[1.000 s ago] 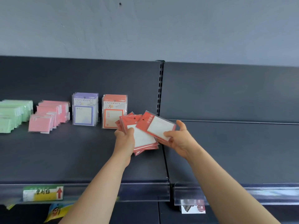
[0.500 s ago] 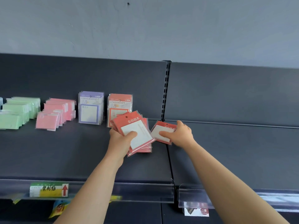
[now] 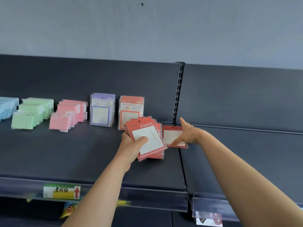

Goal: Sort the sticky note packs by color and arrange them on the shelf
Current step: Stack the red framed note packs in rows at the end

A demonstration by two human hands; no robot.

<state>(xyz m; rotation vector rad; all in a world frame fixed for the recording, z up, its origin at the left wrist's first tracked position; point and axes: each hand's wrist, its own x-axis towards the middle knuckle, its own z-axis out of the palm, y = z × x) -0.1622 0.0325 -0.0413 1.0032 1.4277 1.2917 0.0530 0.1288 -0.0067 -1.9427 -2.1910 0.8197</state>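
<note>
My left hand [image 3: 133, 145] grips a stack of red sticky note packs [image 3: 148, 139], thumb on the top pack, held just above the dark shelf [image 3: 65, 153]. One red pack [image 3: 172, 135] lies flat on the shelf to the right of the stack. My right hand [image 3: 186, 133] is spread open over it, thumb touching its lower edge. Along the shelf's back stand orange packs [image 3: 131, 110], purple packs [image 3: 102, 110], pink packs [image 3: 68, 115], green packs [image 3: 31, 113] and blue packs [image 3: 7, 107].
A slotted upright [image 3: 178, 94] divides the left shelf from the right shelf section [image 3: 246, 153]. Clear price rails [image 3: 147, 199] run along the front edges, with a green-yellow label [image 3: 61, 190] on the left one.
My right hand took one red pack off the stack, laid it on the shelf to the right and opened its fingers. My left hand kept hold of the stack.
</note>
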